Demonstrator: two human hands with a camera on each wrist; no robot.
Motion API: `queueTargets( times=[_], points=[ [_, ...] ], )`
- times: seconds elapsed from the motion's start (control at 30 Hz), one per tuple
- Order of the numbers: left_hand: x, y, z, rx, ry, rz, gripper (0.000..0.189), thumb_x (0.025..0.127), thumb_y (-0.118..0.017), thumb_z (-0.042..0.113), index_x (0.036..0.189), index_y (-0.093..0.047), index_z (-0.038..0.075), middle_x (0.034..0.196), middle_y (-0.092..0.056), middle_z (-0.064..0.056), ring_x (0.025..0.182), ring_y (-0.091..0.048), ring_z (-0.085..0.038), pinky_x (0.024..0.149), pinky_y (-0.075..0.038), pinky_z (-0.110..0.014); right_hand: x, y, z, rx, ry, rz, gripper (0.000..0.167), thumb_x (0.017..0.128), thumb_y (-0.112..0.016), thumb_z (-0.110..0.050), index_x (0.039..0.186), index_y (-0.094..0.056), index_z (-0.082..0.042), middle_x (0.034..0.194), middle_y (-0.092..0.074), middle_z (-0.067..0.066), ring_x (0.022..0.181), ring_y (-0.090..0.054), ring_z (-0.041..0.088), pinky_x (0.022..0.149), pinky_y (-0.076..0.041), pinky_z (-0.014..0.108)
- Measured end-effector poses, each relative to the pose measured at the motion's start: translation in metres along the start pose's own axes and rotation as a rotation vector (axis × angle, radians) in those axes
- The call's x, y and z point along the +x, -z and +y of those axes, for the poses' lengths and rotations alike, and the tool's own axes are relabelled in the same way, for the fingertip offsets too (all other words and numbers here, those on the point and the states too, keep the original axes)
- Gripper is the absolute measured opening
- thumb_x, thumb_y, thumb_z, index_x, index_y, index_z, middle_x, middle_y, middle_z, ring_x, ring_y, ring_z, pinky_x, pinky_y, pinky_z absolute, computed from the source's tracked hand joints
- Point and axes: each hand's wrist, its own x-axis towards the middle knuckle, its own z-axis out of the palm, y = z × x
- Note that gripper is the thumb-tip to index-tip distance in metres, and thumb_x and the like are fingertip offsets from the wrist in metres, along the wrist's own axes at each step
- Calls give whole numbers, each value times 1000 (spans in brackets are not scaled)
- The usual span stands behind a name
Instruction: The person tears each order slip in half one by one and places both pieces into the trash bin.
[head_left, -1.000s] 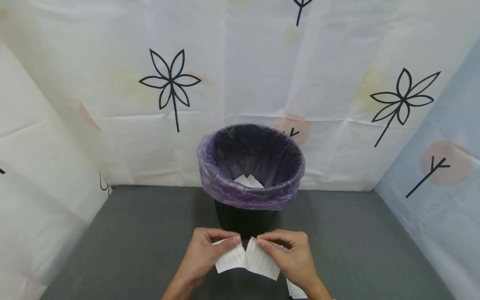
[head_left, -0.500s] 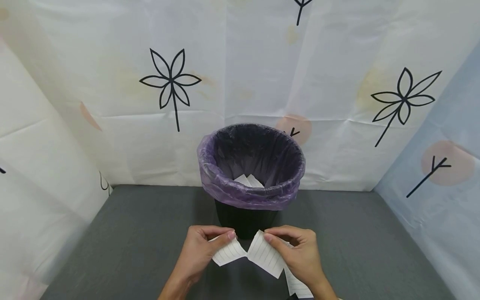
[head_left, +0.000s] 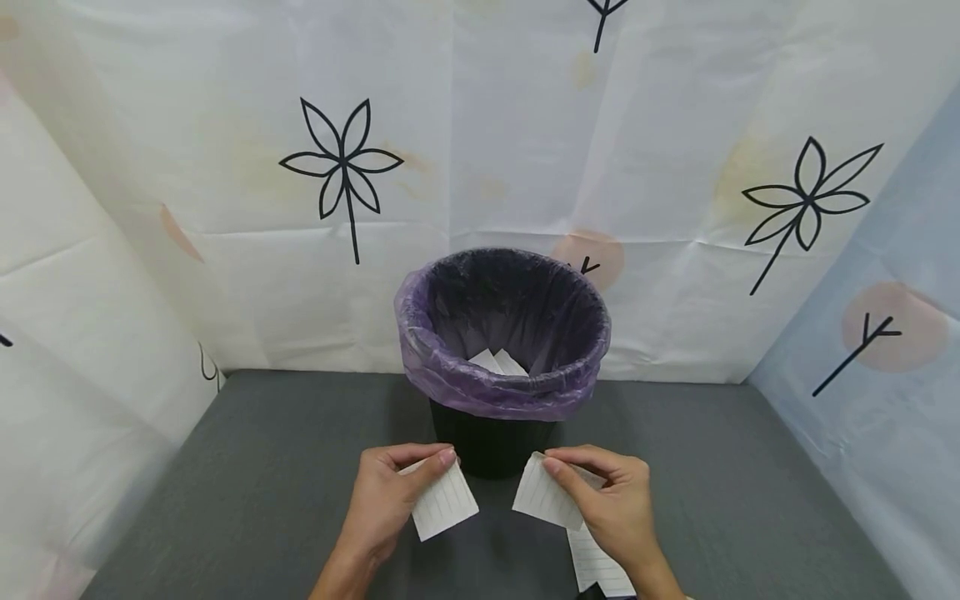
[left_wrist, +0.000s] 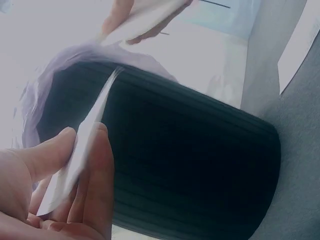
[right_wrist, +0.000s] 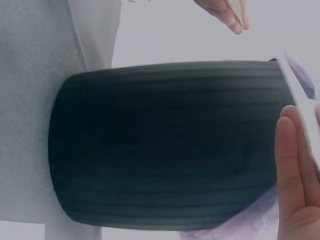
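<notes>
Two pieces of lined white paper are held apart low in the centre of the head view, just in front of a bin: the left-hand piece [head_left: 447,502], tilted, and the right-hand piece [head_left: 543,493], slanting the other way. The left hand [head_left: 384,500] pinches its piece by the upper edge between thumb and curled fingers; the right hand [head_left: 613,498] does likewise, its thumb covering part of the paper. Neither hand is spread.

Such thin paper is probably best held as here, lightly near one edge, with both grips firm enough that neither piece slips. Any lift towards the bin would need to clear its rim before the fingers part.

Beyond the hands, at centre, stands the black bin [head_left: 491,437], upright, its mouth wrapped in a purple liner [head_left: 502,402]; white paper scraps [head_left: 487,362] lie inside. At lower right, partly under the right hand, a lined sheet [head_left: 596,565] rests on the grey table [head_left: 247,475]. A white cloth backdrop [head_left: 510,125] with drawn flowers fills the upper frame.
</notes>
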Motion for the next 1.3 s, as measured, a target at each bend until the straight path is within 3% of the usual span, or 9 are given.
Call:
queueTargets(
  times=[0.23,0.73,1.03,1.3],
  points=[
    [-4,-1,7,16,7,-11,17,83,-82,4,96,-79,-5,90,-75,-14,63,-67,-19,54,-54,-28,0,4,0,74,16,25,21,80,-71,23,93,-76,8,88,-76,10,78,-73,13,61,-56,21],
    [-10,-3,36,5,-44,-12,15,84,-80,3,97,-79,-5,88,-76,-14,65,-68,-20,56,-55,-29,3,11,-15,65,-50,82,17,81,-73,20,91,-77,7,87,-77,8,76,-73,13,58,-56,22],
    [-7,3,77,60,-133,-51,21,85,-82,8,101,-78,-6,90,-77,-11,72,-69,-21,58,-56,-31,20,24,-38,12,-57,33,12,82,-74,18,92,-75,10,88,-77,5,80,-73,13,59,-58,25],
    [11,9,125,119,-249,-61,26,89,-80,9,109,-76,-7,99,-77,-7,83,-72,-23,65,-59,-34,55,29,-58,50,126,43,14,80,-77,16,92,-77,9,91,-77,6,84,-74,15,59,-57,22]
  ],
)
